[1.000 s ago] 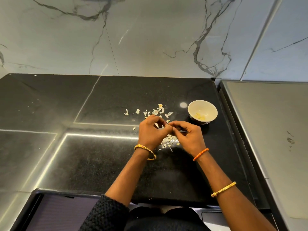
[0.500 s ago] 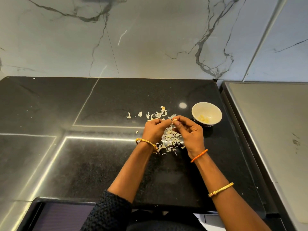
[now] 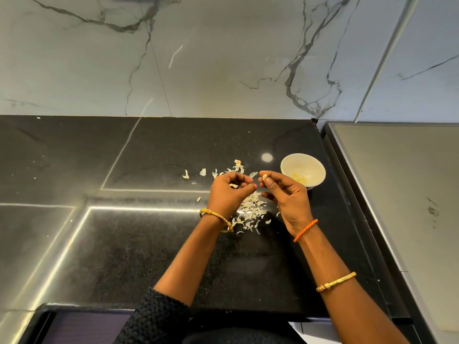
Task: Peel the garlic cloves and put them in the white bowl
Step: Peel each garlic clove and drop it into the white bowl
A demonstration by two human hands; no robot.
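One clove (image 3: 265, 176) is pinched in the right hand (image 3: 288, 197), beside one bowl (image 3: 302, 170) holding a few cloves. One peel scrap (image 3: 233, 186) is held in the curled left hand (image 3: 227, 192).

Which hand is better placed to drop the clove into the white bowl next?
Right. The right hand already pinches the garlic clove at its fingertips and sits beside the white bowl. The left hand is farther from it and holds only a scrap of peel.

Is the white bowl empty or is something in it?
Not empty. A few pale peeled cloves lie at the bottom of the white bowl.
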